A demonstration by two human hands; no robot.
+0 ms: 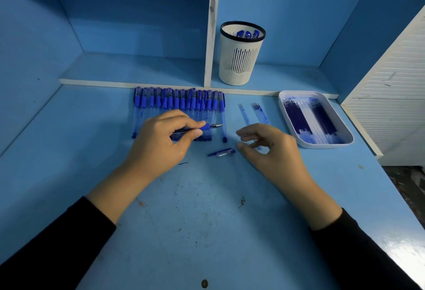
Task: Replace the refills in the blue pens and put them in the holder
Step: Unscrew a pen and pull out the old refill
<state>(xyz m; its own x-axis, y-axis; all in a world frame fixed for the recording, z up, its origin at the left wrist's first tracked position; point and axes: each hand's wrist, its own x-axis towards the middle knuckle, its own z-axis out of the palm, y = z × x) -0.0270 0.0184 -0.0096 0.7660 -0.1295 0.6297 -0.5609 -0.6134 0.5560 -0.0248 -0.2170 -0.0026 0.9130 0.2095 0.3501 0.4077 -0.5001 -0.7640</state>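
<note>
Over the desk, my left hand pinches an uncapped pen, tip toward my right hand, whose loosely spread, empty fingers look ready to unscrew it.

A row of pens lies side by side on the desk in the upper middle of the frame, its far ends against the raised ledge behind. On that ledge, right of the upright divider, stands the holder with a few pens inside. Right of the row lie loose refills, and further right the tray with more refills in it. At centre the left hand holds a pen over the row's near ends. The right hand hovers beside it, with a short pen piece on the desk between them.
</note>
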